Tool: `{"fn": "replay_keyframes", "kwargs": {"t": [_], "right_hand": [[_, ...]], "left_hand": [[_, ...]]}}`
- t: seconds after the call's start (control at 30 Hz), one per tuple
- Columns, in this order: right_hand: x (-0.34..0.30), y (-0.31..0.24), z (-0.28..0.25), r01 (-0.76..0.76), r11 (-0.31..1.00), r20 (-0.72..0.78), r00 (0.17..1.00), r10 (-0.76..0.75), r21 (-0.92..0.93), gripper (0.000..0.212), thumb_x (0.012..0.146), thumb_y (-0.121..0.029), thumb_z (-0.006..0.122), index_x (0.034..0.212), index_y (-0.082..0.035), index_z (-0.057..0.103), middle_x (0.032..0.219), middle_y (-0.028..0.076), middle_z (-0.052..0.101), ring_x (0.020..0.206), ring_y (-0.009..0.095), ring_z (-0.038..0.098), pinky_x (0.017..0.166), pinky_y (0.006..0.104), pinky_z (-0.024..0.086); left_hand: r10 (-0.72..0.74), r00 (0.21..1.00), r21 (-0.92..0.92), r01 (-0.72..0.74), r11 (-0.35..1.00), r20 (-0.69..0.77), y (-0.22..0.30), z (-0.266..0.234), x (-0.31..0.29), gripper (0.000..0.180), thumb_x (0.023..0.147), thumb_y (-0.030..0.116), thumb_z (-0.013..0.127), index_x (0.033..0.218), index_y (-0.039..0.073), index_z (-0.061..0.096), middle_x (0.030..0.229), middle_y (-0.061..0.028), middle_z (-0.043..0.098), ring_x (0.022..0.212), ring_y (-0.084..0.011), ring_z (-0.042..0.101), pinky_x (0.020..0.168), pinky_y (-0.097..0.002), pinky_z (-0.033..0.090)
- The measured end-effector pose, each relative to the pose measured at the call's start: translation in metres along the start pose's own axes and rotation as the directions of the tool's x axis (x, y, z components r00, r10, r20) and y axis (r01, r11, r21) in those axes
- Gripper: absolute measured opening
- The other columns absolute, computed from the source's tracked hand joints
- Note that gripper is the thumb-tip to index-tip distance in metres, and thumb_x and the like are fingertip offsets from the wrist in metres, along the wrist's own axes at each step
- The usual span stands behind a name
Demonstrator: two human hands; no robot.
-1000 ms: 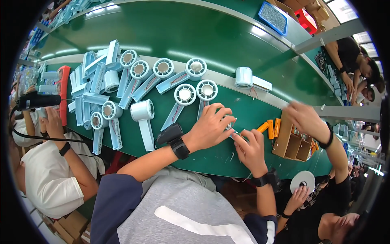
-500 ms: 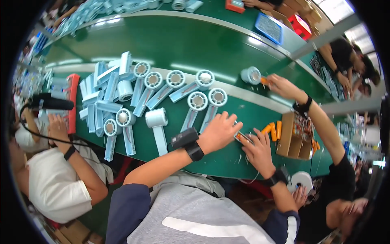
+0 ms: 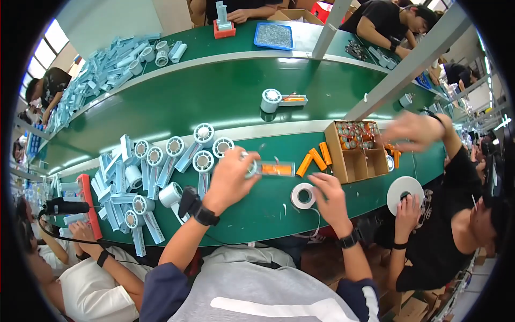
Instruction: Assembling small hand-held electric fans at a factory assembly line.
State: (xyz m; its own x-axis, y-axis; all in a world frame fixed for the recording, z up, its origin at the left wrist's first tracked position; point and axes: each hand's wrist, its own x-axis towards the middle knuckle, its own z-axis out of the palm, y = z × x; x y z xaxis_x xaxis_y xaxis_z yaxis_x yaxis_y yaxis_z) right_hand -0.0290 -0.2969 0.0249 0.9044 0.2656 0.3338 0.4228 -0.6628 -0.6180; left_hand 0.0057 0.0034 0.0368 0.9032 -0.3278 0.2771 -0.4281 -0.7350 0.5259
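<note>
My left hand is closed around the round head of a light-blue handheld fan housing, held above the bench. Its open handle points right, with an orange battery lying in it. My right hand is beside the handle's end, fingers apart and nothing in them. A roll of white tape lies at its fingertips, with a strip trailing toward the bench edge. Several loose orange batteries lie just beyond my right hand. More fan housings with round heads lie to the left of my left hand.
A divided cardboard box of batteries stands at the right. On the green strip beyond lies one fan housing with a battery. A co-worker's blurred hand is over the box's right side. A red holder stands at the left.
The view has swung rightward and up. My hands, close together before, are now apart; the fan housing with its battery is in my left hand. The co-worker's hand has left the far fan housing.
</note>
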Motion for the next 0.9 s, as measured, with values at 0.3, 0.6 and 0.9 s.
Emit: {"fn": "replay_keyframes", "kwargs": {"t": [0.3,0.6,0.9], "right_hand": [[-0.022,0.014,0.011,-0.258,0.966,0.008,0.966,0.258,-0.023,0.021,0.086,-0.005,0.070,0.106,0.000,0.067,0.085,0.017,0.065,0.070,0.032,0.065,0.065,0.0388,0.052],[-0.043,0.003,0.026,-0.505,0.848,0.036,0.862,0.506,0.161,0.027,0.086,-0.008,0.070,0.110,0.003,0.063,0.086,0.018,0.066,0.072,0.031,0.065,0.065,0.0405,0.052],[-0.057,-0.009,0.039,-0.384,0.906,-0.123,0.905,0.407,0.178,0.024,0.087,-0.008,0.070,0.108,0.003,0.062,0.090,0.019,0.064,0.077,0.033,0.063,0.068,0.0420,0.052]], "left_hand": [[-0.497,0.824,0.297,0.563,0.771,-0.272,-0.111,0.010,0.137,0.054,0.077,0.025,0.082,0.121,0.008,0.055,0.116,-0.0225,0.053,0.106,-0.0403,0.056,0.092,-0.0453,0.049],[-0.007,0.999,-0.082,0.002,0.997,-0.054,0.030,0.047,0.024,0.044,0.078,0.016,0.078,0.116,0.005,0.059,0.124,-0.0179,0.058,0.113,-0.0377,0.055,0.098,-0.0449,0.045],[0.369,0.890,0.086,-0.404,0.911,0.268,0.065,0.093,-0.011,0.034,0.079,0.019,0.074,0.109,0.008,0.062,0.121,-0.0143,0.056,0.103,-0.0309,0.060,0.084,-0.0384,0.049]]}}
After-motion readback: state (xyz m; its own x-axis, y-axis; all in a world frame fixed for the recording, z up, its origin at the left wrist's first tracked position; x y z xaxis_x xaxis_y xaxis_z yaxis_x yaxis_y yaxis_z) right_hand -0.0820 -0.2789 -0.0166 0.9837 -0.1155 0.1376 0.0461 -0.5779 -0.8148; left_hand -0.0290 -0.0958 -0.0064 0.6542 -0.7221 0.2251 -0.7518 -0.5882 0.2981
